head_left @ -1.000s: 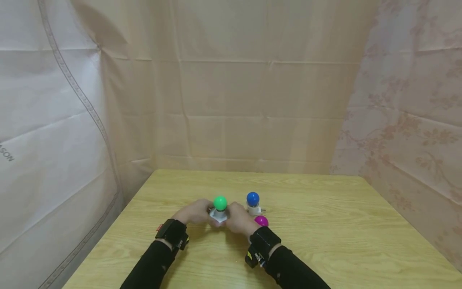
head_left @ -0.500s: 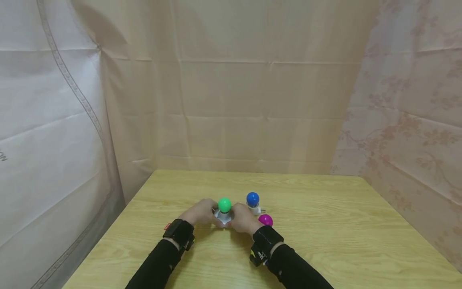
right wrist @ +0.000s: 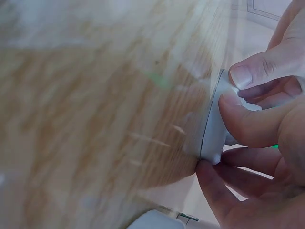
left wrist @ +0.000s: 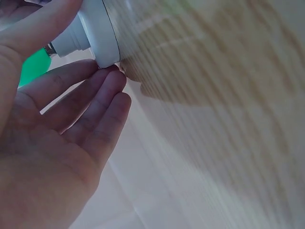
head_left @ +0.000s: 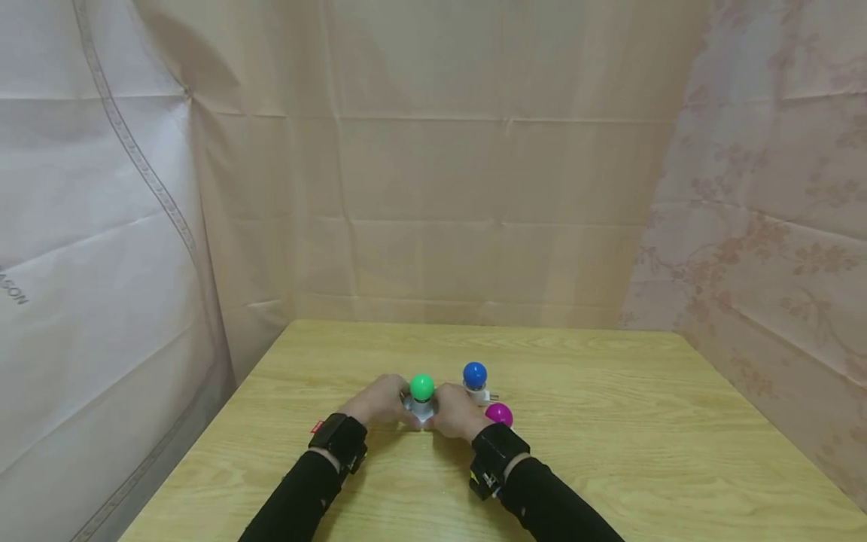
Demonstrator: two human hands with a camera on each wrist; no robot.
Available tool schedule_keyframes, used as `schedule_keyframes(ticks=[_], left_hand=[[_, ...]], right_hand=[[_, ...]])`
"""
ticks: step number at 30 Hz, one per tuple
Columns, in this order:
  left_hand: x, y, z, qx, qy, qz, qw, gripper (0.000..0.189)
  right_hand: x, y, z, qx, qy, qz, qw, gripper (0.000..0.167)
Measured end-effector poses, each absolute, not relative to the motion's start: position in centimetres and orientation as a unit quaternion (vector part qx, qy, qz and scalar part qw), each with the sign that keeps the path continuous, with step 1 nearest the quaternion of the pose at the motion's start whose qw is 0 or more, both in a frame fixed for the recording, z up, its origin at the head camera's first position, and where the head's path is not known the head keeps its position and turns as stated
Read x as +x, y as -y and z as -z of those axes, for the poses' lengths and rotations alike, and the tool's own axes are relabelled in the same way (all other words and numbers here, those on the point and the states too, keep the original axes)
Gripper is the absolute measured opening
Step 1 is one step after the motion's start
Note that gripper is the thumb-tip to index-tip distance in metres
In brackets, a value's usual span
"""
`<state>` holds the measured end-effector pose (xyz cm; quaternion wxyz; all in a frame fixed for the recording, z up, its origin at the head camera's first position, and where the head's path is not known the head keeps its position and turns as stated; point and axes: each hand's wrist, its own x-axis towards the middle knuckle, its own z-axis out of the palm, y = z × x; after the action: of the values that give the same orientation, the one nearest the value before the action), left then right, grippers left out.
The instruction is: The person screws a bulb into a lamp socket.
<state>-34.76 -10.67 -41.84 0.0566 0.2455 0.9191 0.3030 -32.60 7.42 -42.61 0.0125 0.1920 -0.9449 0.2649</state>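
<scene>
A green light bulb [head_left: 422, 388] stands upright in a white lamp holder [head_left: 420, 410] between my two hands. My left hand [head_left: 381, 400] grips the holder from the left; in the left wrist view its fingertips [left wrist: 114, 81] lie at the edge of the round white base. From the right, my right hand [head_left: 457, 412] grips the same holder, thumb on its side and fingers at its lower edge in the right wrist view. The holder's flat underside is right at the table surface there. The hands partly hide the holder in the head view.
A blue bulb [head_left: 475, 375] in a white holder with plug pins stands just behind my right hand. A magenta bulb [head_left: 499, 414] sits beside my right wrist, its lower part hidden. The wood-grain table [head_left: 643, 436] meets a hanging beige cloth [head_left: 460, 226] at the back.
Both hands have moved slightly right with the green bulb and its holder, then stayed nearly still. The magenta bulb has shifted a little right. The blue bulb has not moved.
</scene>
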Motion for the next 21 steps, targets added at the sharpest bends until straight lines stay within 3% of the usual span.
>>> schedule_keyframes(ticks=[11, 17, 21], left_hand=[[-34.7, 10.4, 42.0, 0.237, -0.911, -0.332, 0.059, 0.029], [-34.4, 10.6, 42.0, 0.240, -0.910, -0.335, 0.052, 0.034], [-34.1, 11.4, 41.5, 0.204, -0.917, -0.338, 0.060, 0.047]], right_hand=[[-32.1, -7.5, 42.4, 0.208, 0.947, -0.240, 0.054, 0.021], [-31.1, -7.8, 40.3, 0.228, 0.930, -0.287, 0.025, 0.007], [-30.1, -9.1, 37.4, 0.249, 0.915, -0.316, 0.021, 0.031]])
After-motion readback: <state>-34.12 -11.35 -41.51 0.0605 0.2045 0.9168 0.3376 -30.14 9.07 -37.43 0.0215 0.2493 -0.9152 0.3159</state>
